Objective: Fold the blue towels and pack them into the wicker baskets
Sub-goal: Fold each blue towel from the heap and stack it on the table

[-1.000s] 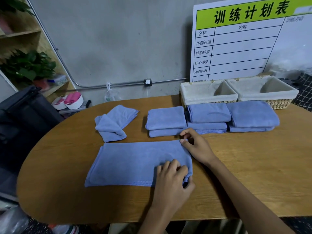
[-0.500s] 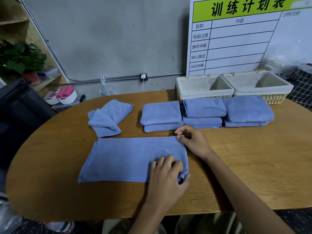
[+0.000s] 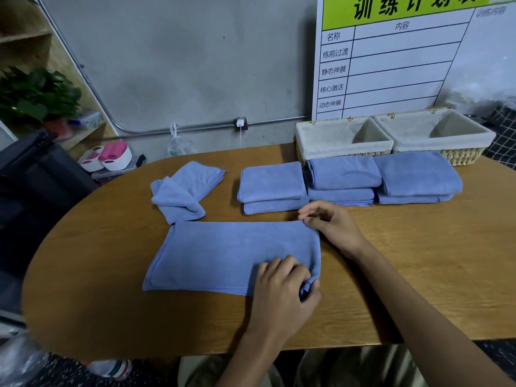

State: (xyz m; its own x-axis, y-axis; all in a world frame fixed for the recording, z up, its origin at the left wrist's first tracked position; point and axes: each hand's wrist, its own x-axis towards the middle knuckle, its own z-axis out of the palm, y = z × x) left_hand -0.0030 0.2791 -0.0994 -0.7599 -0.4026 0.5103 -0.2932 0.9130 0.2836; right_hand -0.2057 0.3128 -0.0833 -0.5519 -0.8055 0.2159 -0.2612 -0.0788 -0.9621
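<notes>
A blue towel [image 3: 223,255], folded once into a long strip, lies flat on the wooden table [image 3: 418,261]. My left hand [image 3: 284,286] pinches its near right corner. My right hand [image 3: 332,224] pinches its far right corner. Behind it stand three stacks of folded blue towels: left [image 3: 272,187], middle [image 3: 343,178], right [image 3: 416,177]. A loose, crumpled blue towel [image 3: 183,191] lies to the left of them. Two wicker baskets with cloth liners stand at the back, one on the left [image 3: 335,142] and one on the right [image 3: 435,135]; I see nothing in either.
A white schedule board [image 3: 396,60] leans on the wall behind the baskets. A dark chair [image 3: 36,174] stands left of the table. A shelf with a plant [image 3: 36,96] and pink-and-white containers [image 3: 109,157] is at far left. A bottle [image 3: 111,368] lies on the floor.
Both hands have stayed at the towel's right corners. The right hand's fingers have lifted slightly at the far corner. The camera has tilted down a little.
</notes>
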